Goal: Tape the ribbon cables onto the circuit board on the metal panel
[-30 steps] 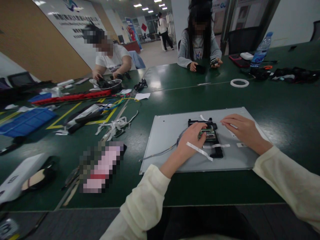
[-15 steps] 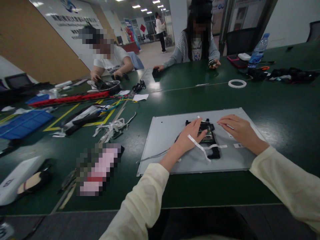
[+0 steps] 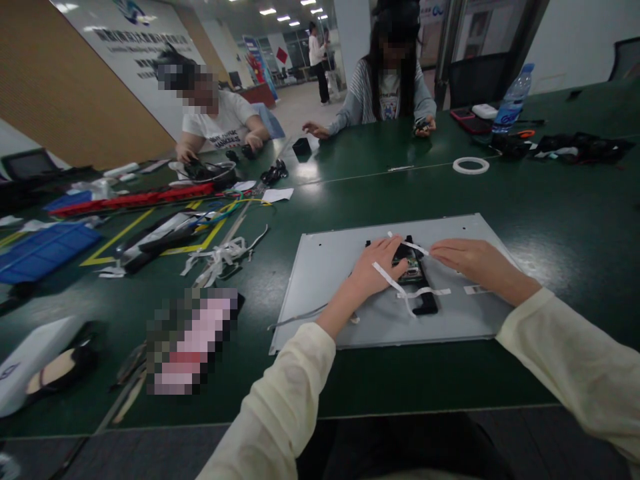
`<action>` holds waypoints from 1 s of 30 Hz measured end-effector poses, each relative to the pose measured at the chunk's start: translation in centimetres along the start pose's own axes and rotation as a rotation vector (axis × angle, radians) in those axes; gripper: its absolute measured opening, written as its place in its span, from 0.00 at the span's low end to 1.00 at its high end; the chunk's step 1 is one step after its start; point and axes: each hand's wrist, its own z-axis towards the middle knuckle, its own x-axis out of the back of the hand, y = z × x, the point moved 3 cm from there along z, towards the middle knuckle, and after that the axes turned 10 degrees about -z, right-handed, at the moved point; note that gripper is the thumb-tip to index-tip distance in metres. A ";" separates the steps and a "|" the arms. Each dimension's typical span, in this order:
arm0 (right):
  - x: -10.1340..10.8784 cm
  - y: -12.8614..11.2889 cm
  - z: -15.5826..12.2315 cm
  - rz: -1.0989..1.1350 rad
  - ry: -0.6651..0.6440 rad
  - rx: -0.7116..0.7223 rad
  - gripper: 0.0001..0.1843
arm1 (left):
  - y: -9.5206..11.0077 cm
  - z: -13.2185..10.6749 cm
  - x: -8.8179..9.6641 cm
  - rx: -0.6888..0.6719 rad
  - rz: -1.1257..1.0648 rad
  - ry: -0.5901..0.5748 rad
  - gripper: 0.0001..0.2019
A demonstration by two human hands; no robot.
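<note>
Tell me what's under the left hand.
Under the left hand lies a black frame with a green circuit board, both partly showing past the hand's right edge. What the hand covers cannot be seen.

Your green desk (image 3: 350, 193) gleams, tan wall (image 3: 50, 87) at ten o'clock, ceiling lights (image 3: 283, 19) at twelve, pale wall (image 3: 575, 50) at two!

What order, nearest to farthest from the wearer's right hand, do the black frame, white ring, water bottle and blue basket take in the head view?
1. Black frame: on the panel, left of the right hand.
2. White ring: beyond the panel.
3. Water bottle: farther back, right.
4. Blue basket: far left.
</note>
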 end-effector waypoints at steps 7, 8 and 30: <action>-1.8 0.0 0.4 -0.057 -0.004 0.120 0.16 | -0.1 0.2 0.1 0.072 0.033 -0.043 0.26; -2.0 0.0 0.4 -0.057 -0.002 0.121 0.16 | -0.1 0.1 0.1 0.087 0.033 -0.048 0.26; -1.2 -0.1 0.5 0.192 -0.014 -0.057 0.14 | -0.2 -0.3 -0.3 0.150 0.008 -0.022 0.27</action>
